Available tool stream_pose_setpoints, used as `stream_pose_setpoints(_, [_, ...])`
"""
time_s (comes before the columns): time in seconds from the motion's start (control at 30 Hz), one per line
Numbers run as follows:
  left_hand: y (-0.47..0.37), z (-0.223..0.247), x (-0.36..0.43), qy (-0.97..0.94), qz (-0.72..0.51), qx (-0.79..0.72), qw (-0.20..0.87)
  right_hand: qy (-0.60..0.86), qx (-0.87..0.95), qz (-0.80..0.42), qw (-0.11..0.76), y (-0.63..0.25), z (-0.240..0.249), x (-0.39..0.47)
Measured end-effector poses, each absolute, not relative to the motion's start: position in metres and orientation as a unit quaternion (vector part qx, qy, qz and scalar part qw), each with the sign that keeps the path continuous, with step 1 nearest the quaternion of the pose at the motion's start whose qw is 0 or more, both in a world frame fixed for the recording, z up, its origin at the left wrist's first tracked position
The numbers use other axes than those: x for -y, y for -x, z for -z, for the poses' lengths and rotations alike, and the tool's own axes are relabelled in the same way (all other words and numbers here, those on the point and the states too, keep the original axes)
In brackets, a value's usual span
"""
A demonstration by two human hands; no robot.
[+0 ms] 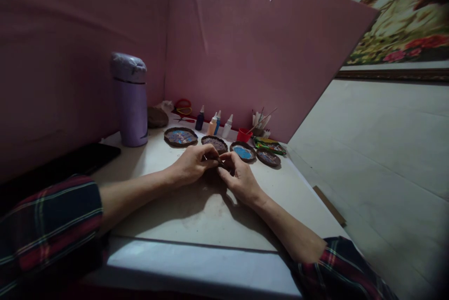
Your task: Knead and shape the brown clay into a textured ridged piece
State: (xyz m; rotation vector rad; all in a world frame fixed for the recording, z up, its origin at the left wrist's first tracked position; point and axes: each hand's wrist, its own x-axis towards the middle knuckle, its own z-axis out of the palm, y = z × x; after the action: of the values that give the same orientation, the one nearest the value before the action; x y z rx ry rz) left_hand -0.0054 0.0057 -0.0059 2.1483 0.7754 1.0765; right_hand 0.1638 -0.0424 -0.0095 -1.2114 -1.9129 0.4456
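Left hand (pixel 191 164) and right hand (pixel 242 179) meet near-left of the blue-filled dish (pixel 253 155); fingertips of both pinch a small dark piece (pixel 220 163) between them, material unclear. Red cup (pixel 242 136): just behind dish. White nozzle bottle (pixel 227 129): behind dish, leftward.

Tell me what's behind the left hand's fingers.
A dark-rimmed dish; the left hand covers part of its near edge, so that stretch cannot be seen.
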Motion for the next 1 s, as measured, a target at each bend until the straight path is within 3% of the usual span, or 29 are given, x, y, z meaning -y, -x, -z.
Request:
stream_pose_setpoints(0.33, [0.0047, 0.0037, -0.0048, -0.766, -0.433, -0.306, 0.363, 0.478, 0.734, -0.192, 0.442, -0.1655, 0.0128, 0.0393])
stream_pose_setpoints(0.6, [0.0063, 0.0000, -0.0007, -0.813, -0.388, -0.314, 0.299, 0.478, 0.754, -0.158, 0.422, -0.1651, 0.0075, 0.0429])
stream_pose_setpoints(1.0, [0.0026, 0.0038, -0.0083, -0.708, -0.438, -0.328, 0.447, 0.489, 0.699, -0.223, 0.472, -0.1669, 0.0169, 0.0357])
